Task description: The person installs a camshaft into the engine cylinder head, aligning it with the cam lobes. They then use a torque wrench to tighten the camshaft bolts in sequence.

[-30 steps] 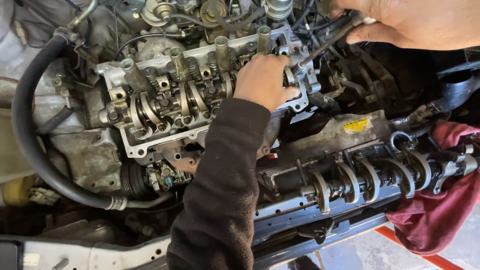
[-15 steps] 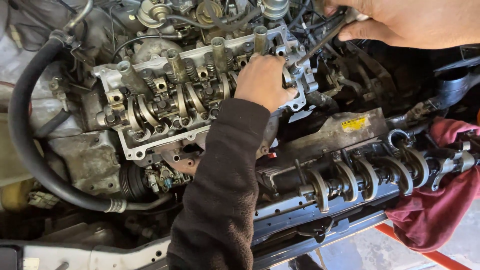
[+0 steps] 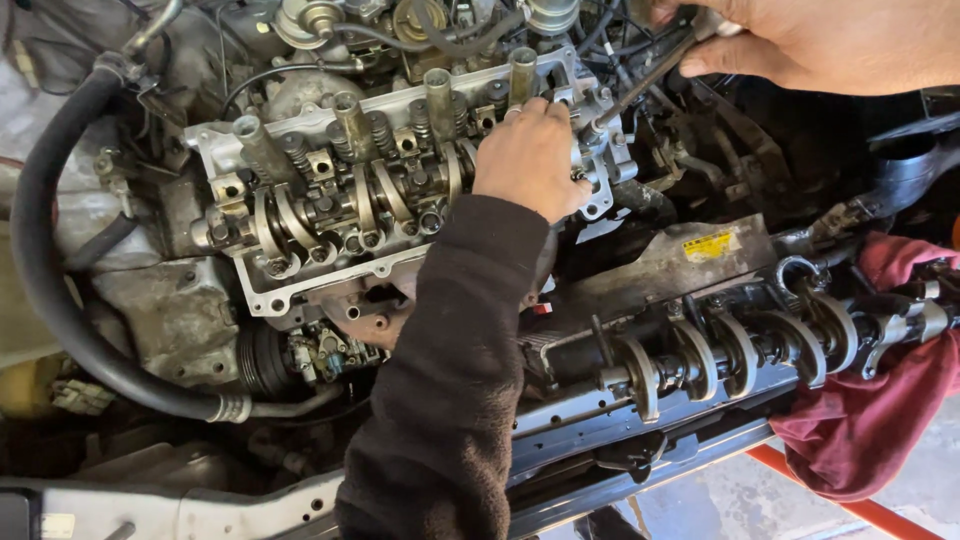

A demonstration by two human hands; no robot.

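Note:
My left hand, in a dark sleeve, rests on the right end of an open cylinder head with bare rocker arms and valve springs. Its fingers curl over the head's edge close to a bolt. My right hand comes in from the upper right and grips the handle of a slim metal wrench. The wrench slants down to the left. Its working end sits on the head's right end, just beside my left fingers.
A removed shaft with several rocker arms lies across the car's front on a red rag. A thick black hose loops around the left side. A metal cover with a yellow label sits right of my sleeve. An orange bar shows below.
Both hands stay where they were on the head and the wrench. The wrench handle has shifted only slightly, and the view has drifted a little.

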